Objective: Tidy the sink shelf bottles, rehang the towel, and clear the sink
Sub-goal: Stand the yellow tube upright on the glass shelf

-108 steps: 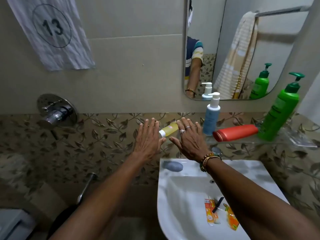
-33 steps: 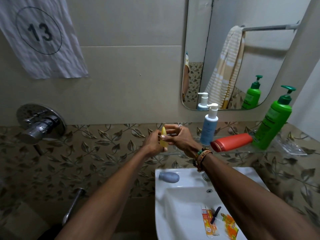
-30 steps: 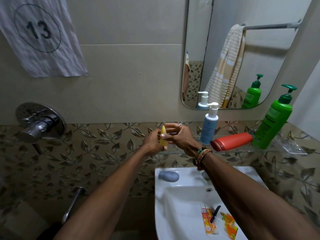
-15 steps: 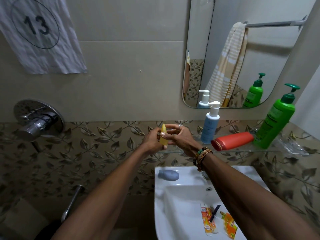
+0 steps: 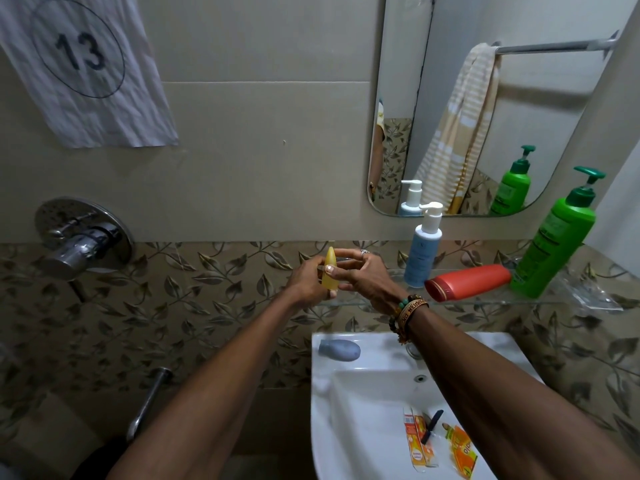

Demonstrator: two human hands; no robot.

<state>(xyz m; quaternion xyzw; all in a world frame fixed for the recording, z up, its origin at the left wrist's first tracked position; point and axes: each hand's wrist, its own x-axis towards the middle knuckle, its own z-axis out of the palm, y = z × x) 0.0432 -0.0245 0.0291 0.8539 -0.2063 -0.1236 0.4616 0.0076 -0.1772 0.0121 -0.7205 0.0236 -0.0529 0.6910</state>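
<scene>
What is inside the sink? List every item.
In the sink: a flattened orange carton, an orange sachet and a thin dark stick against the carton. The forearm covers the bowl's right side; the drain does not show.

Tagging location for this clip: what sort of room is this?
Almost certainly a bathroom, probably domestic. A white sink sits under a glass shelf of pump bottles and a wall mirror, which reflects a striped towel on a rail; a chrome mixer valve is set in the tiled wall.
</scene>
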